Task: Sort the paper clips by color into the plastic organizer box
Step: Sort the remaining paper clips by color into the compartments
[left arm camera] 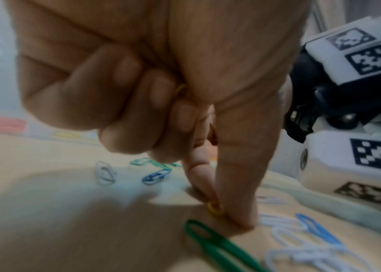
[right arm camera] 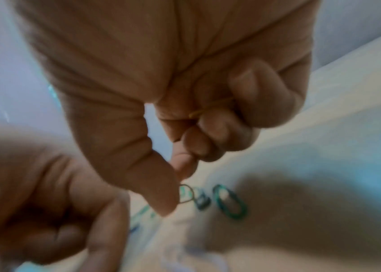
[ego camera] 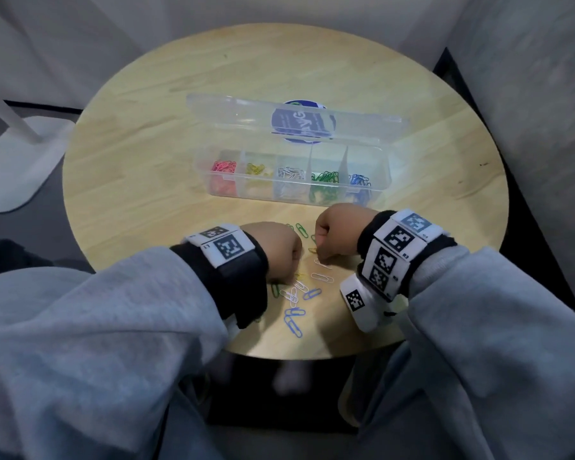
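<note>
Here, left hand (left arm camera: 161, 88) pinching a yellow paper clip (left arm camera: 215, 209) on the table (ego camera: 140, 180), right hand (right arm camera: 166, 88) curled around another yellow clip (right arm camera: 199, 112).

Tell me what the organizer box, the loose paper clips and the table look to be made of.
Organizer box: clear, glossy plastic; the clips and table show through its walls and lid.
Paper clips: thin bent wire with a smooth coloured coat, likely vinyl over metal; the metal itself is not visible.
Table: pale wood or wood-look laminate, matte, with visible grain lines.
</note>
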`<state>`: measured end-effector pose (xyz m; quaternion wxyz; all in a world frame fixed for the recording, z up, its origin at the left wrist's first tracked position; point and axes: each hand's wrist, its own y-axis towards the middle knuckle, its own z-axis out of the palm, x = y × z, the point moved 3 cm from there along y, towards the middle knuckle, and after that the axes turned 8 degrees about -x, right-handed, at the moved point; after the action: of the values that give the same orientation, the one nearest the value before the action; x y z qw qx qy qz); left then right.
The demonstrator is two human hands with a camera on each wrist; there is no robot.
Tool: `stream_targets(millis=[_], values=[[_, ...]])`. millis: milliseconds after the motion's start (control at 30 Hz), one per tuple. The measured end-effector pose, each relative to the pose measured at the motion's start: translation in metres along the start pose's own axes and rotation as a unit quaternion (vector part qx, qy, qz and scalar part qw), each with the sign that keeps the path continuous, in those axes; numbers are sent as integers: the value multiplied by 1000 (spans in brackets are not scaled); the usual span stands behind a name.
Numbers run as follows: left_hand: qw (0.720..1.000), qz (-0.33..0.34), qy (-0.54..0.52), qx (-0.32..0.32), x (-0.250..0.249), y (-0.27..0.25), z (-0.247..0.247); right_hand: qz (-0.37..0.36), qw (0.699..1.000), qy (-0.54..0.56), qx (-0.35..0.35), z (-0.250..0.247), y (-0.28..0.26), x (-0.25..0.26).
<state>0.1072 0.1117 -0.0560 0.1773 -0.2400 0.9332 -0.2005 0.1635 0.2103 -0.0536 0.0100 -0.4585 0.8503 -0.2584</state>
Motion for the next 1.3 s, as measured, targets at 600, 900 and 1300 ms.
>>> stream_targets(millis=[600,900,1300], values=[[899,-152,-402,-77,62,-7,-60,85,786,613,18,-35,-6,-13],[839,-164,-495,-156,87,5,-88,131,739,661,-26,-65,23,37],[806,-147,-528,-224,86,29,-91,162,722,670,-62,-69,51,73]])
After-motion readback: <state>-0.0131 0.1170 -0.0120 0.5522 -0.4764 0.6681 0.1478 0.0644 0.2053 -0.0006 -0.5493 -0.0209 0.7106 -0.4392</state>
